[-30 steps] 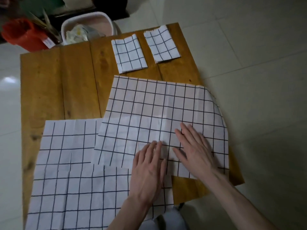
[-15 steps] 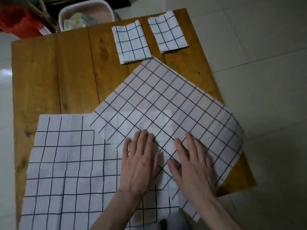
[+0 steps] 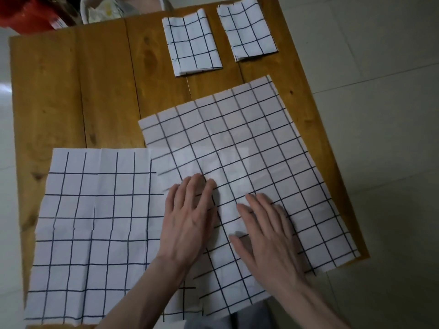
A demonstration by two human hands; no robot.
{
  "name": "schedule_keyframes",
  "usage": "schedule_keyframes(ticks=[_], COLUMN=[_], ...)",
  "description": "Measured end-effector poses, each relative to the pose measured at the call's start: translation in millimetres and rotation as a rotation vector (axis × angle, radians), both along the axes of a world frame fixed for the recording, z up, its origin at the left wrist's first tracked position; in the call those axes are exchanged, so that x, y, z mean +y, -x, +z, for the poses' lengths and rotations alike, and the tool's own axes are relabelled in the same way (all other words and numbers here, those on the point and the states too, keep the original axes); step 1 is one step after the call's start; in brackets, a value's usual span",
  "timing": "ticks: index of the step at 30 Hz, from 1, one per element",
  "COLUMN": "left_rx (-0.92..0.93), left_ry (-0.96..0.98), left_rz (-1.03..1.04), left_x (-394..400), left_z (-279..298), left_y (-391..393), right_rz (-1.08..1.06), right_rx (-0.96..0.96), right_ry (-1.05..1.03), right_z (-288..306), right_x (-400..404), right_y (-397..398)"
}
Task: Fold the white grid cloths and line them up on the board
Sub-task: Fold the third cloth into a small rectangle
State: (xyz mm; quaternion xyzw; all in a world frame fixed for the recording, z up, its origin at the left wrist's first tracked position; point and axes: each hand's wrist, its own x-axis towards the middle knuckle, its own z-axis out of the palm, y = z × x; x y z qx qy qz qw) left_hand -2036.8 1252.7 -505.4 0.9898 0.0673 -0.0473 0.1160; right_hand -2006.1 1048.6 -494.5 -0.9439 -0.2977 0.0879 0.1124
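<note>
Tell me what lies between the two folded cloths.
Only a bare strip of board, in the head view, between the left folded cloth and the right one.

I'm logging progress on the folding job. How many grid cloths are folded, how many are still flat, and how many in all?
Folded cloths: 2, one beside the other at the board's far edge.
Flat cloths: 2, one under both hands, left and right, and one to its left.
Total: 4 cloths.
</note>
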Motion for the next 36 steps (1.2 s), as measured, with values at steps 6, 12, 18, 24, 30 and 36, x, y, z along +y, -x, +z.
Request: schedule_keyframes(ticks=[6, 12, 18, 24, 30, 36], left_rx=[-0.027, -0.137, -0.180, -0.246, -0.291, -0.296], left_ry=[0.026, 0.095, 0.210, 0.285, 0.342, 0.282], left_rz=[-0.093, -0.075, -0.041, -0.070, -0.096, -0.198], left_x=[20.2, 28.6, 32.2, 43.4, 56.0, 78.7], left_z=[3.8, -5.7, -13.3, -1.9, 21.9, 51.6], left_y=[0.3, 4.5, 10.8, 11.6, -1.9, -34.3], right_rz=[0.028, 0.165, 0.233, 0.252, 0.440, 0.461], right_rx=[0.013, -0.100, -0.185, -0.140, -0.156, -0.197], right_ry=[-0.047, -0.141, -0.219, -0.256, -0.216, -0.223], right_z=[-5.1, -18.5, -14.9, 1.0, 19.4, 49.7], right_x=[-15.7, -34.9, -35.7, -37.5, -41.1, -33.1], right_y=[-68.3, -114.1, -118.1, -123.4, -142.5, -169.0])
